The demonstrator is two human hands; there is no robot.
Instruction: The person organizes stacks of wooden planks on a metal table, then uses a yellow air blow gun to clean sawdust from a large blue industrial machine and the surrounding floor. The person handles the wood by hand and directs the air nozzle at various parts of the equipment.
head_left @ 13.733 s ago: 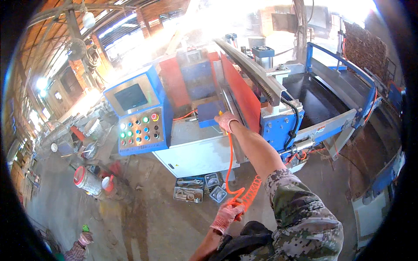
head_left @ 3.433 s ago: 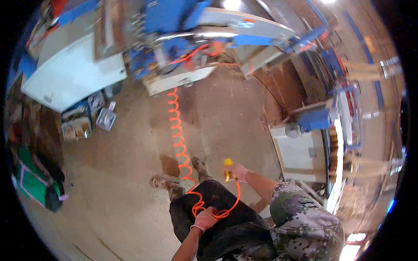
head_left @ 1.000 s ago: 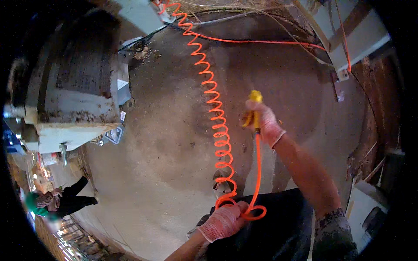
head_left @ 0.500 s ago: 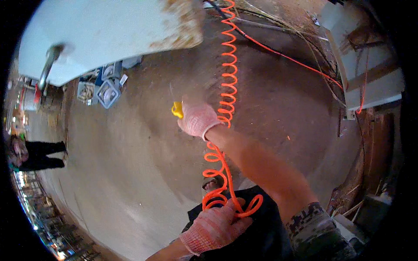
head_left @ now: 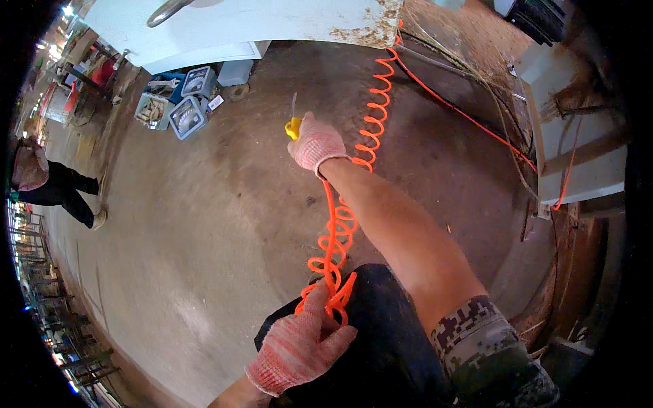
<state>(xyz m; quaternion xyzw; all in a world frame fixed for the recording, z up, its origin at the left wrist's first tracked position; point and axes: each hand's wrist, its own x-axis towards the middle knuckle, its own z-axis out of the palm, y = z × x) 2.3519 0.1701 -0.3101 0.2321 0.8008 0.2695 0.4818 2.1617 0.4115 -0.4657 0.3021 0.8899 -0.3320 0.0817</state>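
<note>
My right hand (head_left: 317, 145), in a pink knitted glove, is closed around a yellow air blow gun (head_left: 292, 128) with a thin nozzle pointing away from me. An orange coiled air hose (head_left: 330, 214) runs from under that hand back toward my lap, and its coils also stretch off to the far side. Down near my dark-clothed lap, my left hand (head_left: 296, 347), gloved alike, grips a bunch of the hose loops between thumb and fingers. The part of the gun inside my right fist is hidden.
A white panel (head_left: 272, 24) with a rusty corner and metal handle spans the far side. Plastic tubs (head_left: 188, 117) stand on the floor beneath it. Another person (head_left: 51, 180) is at far left. A pale metal frame (head_left: 588, 173) and a straight orange-red hose (head_left: 469, 115) lie right.
My right hand has moved farther out with the blow gun, whose nozzle now shows clearly. My left hand has shifted slightly left with the loops. The view has turned, and the other person's legs have moved.
</note>
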